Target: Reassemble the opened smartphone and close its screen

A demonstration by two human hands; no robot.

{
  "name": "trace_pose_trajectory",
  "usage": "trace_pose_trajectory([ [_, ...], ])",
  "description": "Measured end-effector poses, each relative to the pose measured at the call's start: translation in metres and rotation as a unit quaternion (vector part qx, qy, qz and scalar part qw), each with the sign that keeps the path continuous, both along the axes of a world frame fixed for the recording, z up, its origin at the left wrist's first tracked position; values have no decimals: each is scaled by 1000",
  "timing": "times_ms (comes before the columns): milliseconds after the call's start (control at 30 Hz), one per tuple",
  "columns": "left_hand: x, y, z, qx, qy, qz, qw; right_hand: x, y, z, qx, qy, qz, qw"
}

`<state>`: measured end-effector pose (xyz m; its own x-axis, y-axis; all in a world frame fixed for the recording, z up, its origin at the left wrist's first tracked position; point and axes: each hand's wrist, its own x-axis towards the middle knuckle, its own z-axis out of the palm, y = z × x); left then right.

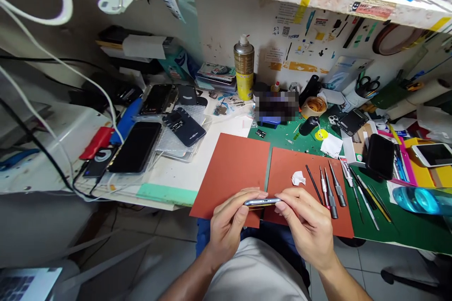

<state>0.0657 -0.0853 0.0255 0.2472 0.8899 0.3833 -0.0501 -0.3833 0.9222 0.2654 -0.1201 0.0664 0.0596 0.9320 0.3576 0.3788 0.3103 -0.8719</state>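
Fingers of left hand and right hand pinched phone edge-on, likely exposing port; tools lay near, probably for reach.

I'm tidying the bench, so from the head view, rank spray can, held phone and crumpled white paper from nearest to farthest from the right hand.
1. Phone, touching the right hand.
2. Crumpled paper, just ahead on the brown mat.
3. Spray can, far back, leftward.

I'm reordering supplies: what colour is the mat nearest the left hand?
The mat is reddish-brown; head view.
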Motion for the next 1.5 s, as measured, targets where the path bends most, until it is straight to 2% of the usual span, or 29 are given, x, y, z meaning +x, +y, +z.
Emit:
trace_pose_trajectory([
  [267, 4, 1, 7, 12, 3, 18, 1000, 1, 0, 0, 6, 4, 1, 1000],
  [467, 12, 2, 10, -6, 38, 7, 999, 5, 3, -10, -17, 47, -37, 998],
  [633, 26, 6, 19, 36, 81, -7, 996, 22, 2, -17, -46, 64, -61, 995],
  [767, 35, 7, 24, 84, 113, -13, 990, 33, -4, -6, 2, -27, -62, 998],
  [1000, 47, 4, 25, 131, 130, -22, 983, 35, -9, 19, 52, -110, -2, 993],
  [1500, 54, 2, 26, 140, 146, -16, 979, 41, -10, 25, 58, -145, 11, 988],
])
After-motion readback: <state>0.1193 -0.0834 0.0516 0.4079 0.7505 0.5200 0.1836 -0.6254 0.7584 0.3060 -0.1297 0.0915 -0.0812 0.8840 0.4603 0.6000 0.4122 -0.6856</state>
